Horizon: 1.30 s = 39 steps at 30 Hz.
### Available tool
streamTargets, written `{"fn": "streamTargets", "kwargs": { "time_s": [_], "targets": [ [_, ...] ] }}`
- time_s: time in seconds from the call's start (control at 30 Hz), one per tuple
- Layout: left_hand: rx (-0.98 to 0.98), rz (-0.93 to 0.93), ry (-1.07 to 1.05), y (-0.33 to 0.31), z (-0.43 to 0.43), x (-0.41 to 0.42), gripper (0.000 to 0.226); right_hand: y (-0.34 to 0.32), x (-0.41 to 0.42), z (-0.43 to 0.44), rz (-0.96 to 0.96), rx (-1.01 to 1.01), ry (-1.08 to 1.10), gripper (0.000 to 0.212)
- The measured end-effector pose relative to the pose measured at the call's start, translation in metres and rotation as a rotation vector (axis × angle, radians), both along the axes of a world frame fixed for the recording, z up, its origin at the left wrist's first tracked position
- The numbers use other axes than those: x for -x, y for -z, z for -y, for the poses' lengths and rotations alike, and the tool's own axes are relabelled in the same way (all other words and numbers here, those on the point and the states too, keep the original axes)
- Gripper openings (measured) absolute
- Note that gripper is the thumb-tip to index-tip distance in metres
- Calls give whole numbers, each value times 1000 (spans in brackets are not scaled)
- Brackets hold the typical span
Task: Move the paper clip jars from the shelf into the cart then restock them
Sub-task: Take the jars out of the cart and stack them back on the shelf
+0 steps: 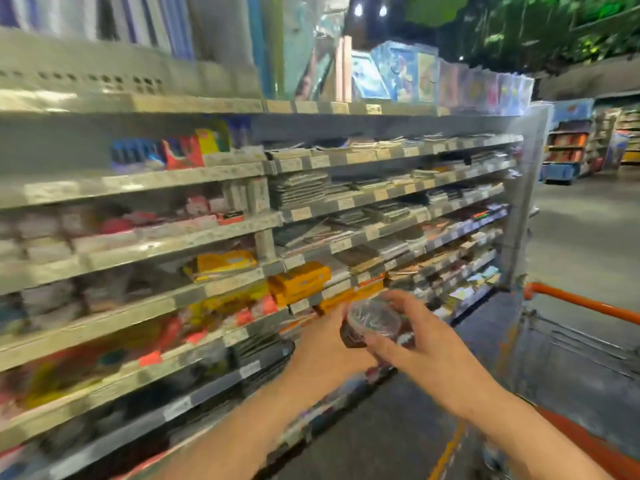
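The jar (372,322) sits in mid-air between both hands, just out from the front edge of the shelf (207,237) and left of the cart (581,303), touching neither. The shelf's edges run away to the right and end at a grey upright post. Past that post the floor (571,230) opens wide, and between shelf and cart there is a narrow strip of free floor under the forearms. The cart's orange rim slants across the right edge, with its wire basket below. There is one jar in view: clear, with a see-through lid and dark contents too blurred to make out. Two hands hold it. The left hand (325,344) grips it from the left and underneath, its fingers mostly hidden behind the jar. The right hand (426,344) has its fingers spread and curled around the lid's rim, with the thumb on the near side. There is one cart. The shelf has many tiers with price strips along their fronts, but the near end is too smeared to count them. Two orange packs (301,282) lie on the tier just above the hands. Two lights (370,10) glow overhead near some green foliage. The floor is grey and smooth, with a yellow line (446,452) running along it, and more stocked shelving (568,147) stands far off to the right.
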<state>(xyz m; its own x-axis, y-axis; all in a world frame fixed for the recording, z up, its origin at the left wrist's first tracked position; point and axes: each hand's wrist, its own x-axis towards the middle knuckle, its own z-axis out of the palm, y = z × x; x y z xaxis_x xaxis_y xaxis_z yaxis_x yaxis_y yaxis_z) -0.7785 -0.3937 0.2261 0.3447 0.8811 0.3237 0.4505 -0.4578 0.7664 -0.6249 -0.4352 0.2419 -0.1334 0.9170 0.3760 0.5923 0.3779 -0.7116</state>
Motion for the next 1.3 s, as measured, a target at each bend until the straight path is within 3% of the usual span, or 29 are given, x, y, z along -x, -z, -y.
{"fn": "streamTargets", "kwargs": {
  "time_s": [0.3,0.43,0.6,0.9,1.07,1.3],
  "targets": [
    [-128,35,-315,-67,-28,238,40,-62,230,-82,-28,-149,-309,51],
    [-147,47,-445,-92,-37,347,36,-79,330,-118,-138,-158,-444,23],
    [-169,35,-597,-114,-42,453,46,-100,441,-149,-160,-162,-611,24],
    [-232,70,-778,-155,-99,577,41,-145,581,-231,-187,-230,-782,32],
    [-289,65,-884,-175,-146,631,67,-168,644,-292,-158,-283,-855,33],
    [-232,7,-1047,-193,-190,701,66,-191,729,-356,-10,-334,-935,35]
  ]
}}
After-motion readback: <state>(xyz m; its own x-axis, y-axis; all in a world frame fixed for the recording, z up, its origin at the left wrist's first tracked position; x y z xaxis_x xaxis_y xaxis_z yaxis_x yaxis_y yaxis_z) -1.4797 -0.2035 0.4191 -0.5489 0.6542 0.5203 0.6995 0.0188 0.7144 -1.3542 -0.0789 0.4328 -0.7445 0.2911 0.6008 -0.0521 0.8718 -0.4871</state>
